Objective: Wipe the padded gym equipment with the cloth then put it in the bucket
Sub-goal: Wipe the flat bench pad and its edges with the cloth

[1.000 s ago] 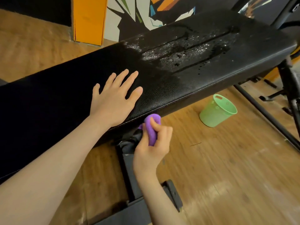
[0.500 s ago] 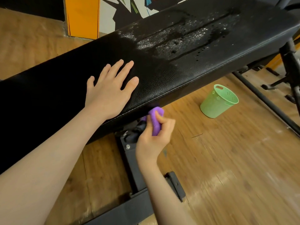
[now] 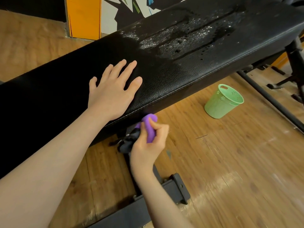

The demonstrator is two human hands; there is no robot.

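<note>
From my seat at the feed, I see the left hand (image 3: 113, 94) lying flat on the near part of the black padded bench (image 3: 189, 66), palm down, its fingers (image 3: 125, 69) straight and spread, gripping nothing. Just right of it and below the pad's stitched front edge, the right hand (image 3: 148, 143) is curled around a bunched purple cloth (image 3: 150, 127), thumb and fingers closed tight on it; the top of the cloth pokes out above the thumb and touches or nearly touches the underside lip of the pad, and I cannot tell which. Behind that hand sits the dark metal frame (image 3: 172, 186) of the bench, with a bracket bolted near the wooden floor (image 3: 230, 162). Further right along the pad, the surface carries a wet, speckled patch (image 3: 185, 40) with darker streaks running lengthwise. On the floor to the right, well apart from the cloth, a light green bucket (image 3: 222, 102) stands tilted in the wide lens, its mouth open toward me, small flower cutouts and a handle slot near its rim. Black metal legs (image 3: 296, 63) rise at the far right edge.
</note>
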